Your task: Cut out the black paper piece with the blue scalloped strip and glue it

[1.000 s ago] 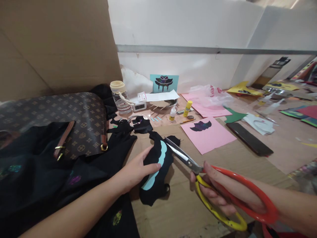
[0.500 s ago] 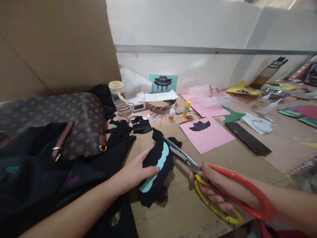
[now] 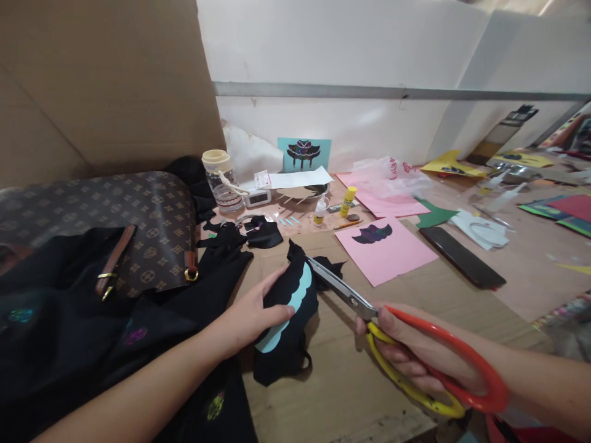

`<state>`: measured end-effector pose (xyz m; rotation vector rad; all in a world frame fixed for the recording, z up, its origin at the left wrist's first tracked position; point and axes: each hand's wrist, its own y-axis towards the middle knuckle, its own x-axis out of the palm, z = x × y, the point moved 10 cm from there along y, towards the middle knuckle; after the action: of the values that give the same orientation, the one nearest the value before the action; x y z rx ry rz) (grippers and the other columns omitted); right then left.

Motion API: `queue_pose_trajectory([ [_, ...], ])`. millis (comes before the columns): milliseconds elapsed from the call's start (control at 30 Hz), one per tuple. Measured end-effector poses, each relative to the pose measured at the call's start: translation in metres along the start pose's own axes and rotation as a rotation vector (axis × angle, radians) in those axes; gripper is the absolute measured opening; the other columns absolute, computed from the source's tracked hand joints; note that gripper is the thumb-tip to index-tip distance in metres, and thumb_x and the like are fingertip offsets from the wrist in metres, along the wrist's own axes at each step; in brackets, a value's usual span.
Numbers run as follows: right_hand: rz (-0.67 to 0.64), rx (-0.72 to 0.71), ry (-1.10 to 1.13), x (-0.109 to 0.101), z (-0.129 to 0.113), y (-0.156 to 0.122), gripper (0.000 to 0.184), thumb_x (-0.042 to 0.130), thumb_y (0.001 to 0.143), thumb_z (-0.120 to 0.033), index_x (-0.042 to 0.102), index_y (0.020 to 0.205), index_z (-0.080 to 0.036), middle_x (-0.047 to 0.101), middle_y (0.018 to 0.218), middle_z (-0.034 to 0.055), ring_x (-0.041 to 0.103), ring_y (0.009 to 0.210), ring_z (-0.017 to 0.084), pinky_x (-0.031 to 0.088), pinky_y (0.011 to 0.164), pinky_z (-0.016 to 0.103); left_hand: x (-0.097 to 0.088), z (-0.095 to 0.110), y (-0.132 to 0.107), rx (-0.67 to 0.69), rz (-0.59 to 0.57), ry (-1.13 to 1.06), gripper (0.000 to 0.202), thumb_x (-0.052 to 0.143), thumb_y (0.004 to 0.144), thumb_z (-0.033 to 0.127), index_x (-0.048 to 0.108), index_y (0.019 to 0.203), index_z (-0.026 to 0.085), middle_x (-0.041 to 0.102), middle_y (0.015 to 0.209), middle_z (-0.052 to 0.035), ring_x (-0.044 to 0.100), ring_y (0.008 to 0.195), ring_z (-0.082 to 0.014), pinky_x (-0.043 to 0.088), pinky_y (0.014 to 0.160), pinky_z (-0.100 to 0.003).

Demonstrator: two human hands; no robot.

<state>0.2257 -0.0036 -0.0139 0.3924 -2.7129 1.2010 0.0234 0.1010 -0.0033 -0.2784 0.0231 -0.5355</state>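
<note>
My left hand (image 3: 261, 314) pinches a piece of black fabric (image 3: 281, 363), its thumb pressing on a light-blue scalloped paper strip (image 3: 300, 286) that lies along the fabric. My right hand (image 3: 410, 344) grips a large pair of scissors (image 3: 353, 301) with one red and one yellow handle. The blades point up and left, their tips at the fabric's upper edge beside the strip's top end. A flap of black fabric (image 3: 330, 271) sticks out behind the blades. My left fingers under the fabric are hidden.
Dark cloth (image 3: 175, 344) and a brown patterned bag (image 3: 152, 234) fill the left. Beyond my hands are black scraps (image 3: 265, 234), a glue bottle (image 3: 320, 212), a glue stick (image 3: 348, 202) and a jar (image 3: 220, 184). Pink paper (image 3: 388, 258) and a phone (image 3: 462, 257) lie to the right.
The black fabric and my left hand have shifted slightly left. The scissors' handles have moved a little; the black flap has spread further from the strip.
</note>
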Motion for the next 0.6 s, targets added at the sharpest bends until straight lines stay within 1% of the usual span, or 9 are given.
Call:
queue_pose_trajectory([
  [67,-0.004,-0.016,-0.014,0.000,-0.001,-0.001,0.056,0.069,0.082,-0.071,0.061,0.108,-0.021,0.040,0.061,-0.0091,0.025,0.044,0.003,0.029,0.033,0.009,-0.004,0.003,0.001,0.014,0.015,0.046,0.085,0.080,0.072,0.031,0.049,0.151,0.024,0.051,0.156,-0.0073,0.044,0.144,-0.0351,0.034,0.120,-0.044],
  [133,-0.017,-0.031,-0.027,0.000,-0.003,-0.003,0.058,0.067,0.082,-0.073,0.061,0.108,-0.021,0.040,0.062,-0.0089,0.026,0.045,0.003,0.029,0.034,0.009,-0.006,0.005,0.001,0.021,0.013,0.083,0.085,0.079,0.073,0.031,0.048,0.152,0.024,0.045,0.161,-0.0052,0.036,0.150,-0.0335,0.029,0.123,-0.041],
  [167,-0.023,-0.035,-0.031,0.000,-0.004,-0.004,0.058,0.066,0.083,-0.073,0.061,0.107,-0.021,0.040,0.063,-0.0086,0.026,0.045,0.003,0.029,0.035,0.009,-0.006,0.005,0.000,0.021,0.008,0.096,0.085,0.078,0.074,0.032,0.047,0.153,0.024,0.045,0.161,-0.0050,0.037,0.150,-0.0331,0.030,0.123,-0.041],
  [267,-0.051,-0.033,-0.037,0.003,-0.006,-0.006,0.059,0.061,0.084,-0.076,0.061,0.106,-0.020,0.040,0.064,-0.0078,0.026,0.046,0.003,0.029,0.037,0.010,-0.005,0.004,-0.001,0.010,-0.012,0.131,0.085,0.077,0.076,0.033,0.045,0.154,0.024,0.049,0.158,-0.0055,0.043,0.146,-0.0337,0.035,0.119,-0.041],
  [433,-0.100,-0.010,-0.069,0.007,-0.010,-0.009,0.066,0.062,0.080,-0.079,0.059,0.109,-0.020,0.040,0.065,-0.0078,0.026,0.050,0.004,0.027,0.040,0.012,-0.003,-0.005,-0.004,-0.038,-0.056,0.200,0.088,0.078,0.076,0.040,0.043,0.155,0.022,0.055,0.153,-0.0093,0.052,0.138,-0.0370,0.042,0.114,-0.045],
  [500,-0.126,-0.026,-0.107,0.009,-0.013,-0.011,0.068,0.061,0.079,-0.082,0.058,0.109,-0.021,0.038,0.065,-0.0080,0.026,0.050,0.004,0.026,0.041,0.013,-0.003,-0.007,-0.006,-0.053,-0.071,0.234,0.090,0.078,0.076,0.041,0.042,0.156,0.020,0.053,0.155,-0.0104,0.050,0.140,-0.0372,0.041,0.115,-0.045],
  [600,-0.140,-0.034,-0.202,0.006,-0.017,-0.013,0.069,0.055,0.082,-0.083,0.057,0.111,-0.021,0.038,0.067,-0.0077,0.026,0.051,0.005,0.024,0.041,0.014,-0.002,-0.007,-0.007,-0.064,-0.089,0.285,0.092,0.078,0.076,0.041,0.041,0.156,0.019,0.045,0.160,-0.0108,0.043,0.145,-0.0373,0.039,0.117,-0.046],
])
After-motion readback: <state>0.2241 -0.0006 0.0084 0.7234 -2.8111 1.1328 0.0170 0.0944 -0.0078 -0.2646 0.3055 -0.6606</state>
